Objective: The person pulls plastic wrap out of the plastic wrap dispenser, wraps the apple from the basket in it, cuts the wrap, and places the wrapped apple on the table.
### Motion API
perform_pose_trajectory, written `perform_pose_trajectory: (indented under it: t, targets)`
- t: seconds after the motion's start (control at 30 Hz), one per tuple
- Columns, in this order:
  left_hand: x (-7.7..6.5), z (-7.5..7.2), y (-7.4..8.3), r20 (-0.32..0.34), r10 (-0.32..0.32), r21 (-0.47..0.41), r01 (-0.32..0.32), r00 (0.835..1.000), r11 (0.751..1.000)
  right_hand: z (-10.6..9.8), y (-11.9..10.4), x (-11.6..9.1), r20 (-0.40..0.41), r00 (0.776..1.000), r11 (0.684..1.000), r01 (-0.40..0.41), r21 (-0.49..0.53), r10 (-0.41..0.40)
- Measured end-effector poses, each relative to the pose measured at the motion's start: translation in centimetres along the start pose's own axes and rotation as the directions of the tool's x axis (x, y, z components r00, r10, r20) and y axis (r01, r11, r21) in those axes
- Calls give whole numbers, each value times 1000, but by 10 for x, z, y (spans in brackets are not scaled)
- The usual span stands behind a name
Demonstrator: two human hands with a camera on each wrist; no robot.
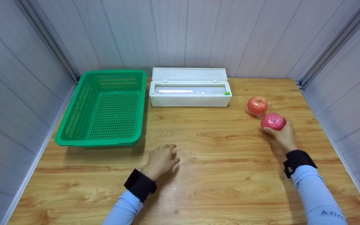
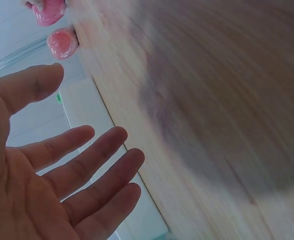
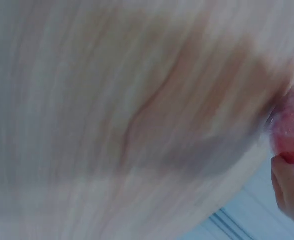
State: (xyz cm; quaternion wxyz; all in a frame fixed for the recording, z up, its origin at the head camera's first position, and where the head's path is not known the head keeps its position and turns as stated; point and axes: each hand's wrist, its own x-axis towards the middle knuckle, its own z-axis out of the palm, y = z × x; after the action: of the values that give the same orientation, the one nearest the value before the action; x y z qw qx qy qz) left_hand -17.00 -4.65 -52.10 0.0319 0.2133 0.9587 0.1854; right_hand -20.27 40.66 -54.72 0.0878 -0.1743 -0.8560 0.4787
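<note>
On the right side of the table, my right hand [image 1: 283, 135] grips a pink-red apple [image 1: 272, 121], thumb on one side and fingers on the other. Clear film shines on this apple, which in the right wrist view shows only partly at the edge. Just behind it sits a lighter red apple [image 1: 257, 105], also with clear film around it. My left hand [image 1: 161, 161] hovers over the table's middle, to the right of the basket's near corner. Its fingers are spread and relaxed, and the palm [image 2: 32, 195] holds nothing.
A green plastic basket [image 1: 98, 143] stands at the left with nothing in it. Against the back wall is a white cling-film box [image 1: 190, 101], its lid raised and a green tab at its right end. Panel walls border the wooden table [image 1: 205, 175].
</note>
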Motion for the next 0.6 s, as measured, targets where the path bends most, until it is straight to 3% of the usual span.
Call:
perform_pose_trajectory:
  t: [0.23, 0.47, 0.6]
  targets:
    - [1, 0, 2, 48, 11, -6, -10, 999, 1000, -3, 4, 2, 37, 999, 999, 26, 38, -27]
    - [1, 2, 1, 39, 21, -4, -21, 999, 1000, -4, 4, 5, 14, 996, 995, 89, -37, -89]
    - [1, 3, 1, 48, 14, 0, -14, 999, 1000, -4, 1, 4, 11, 997, 996, 73, -59, -73]
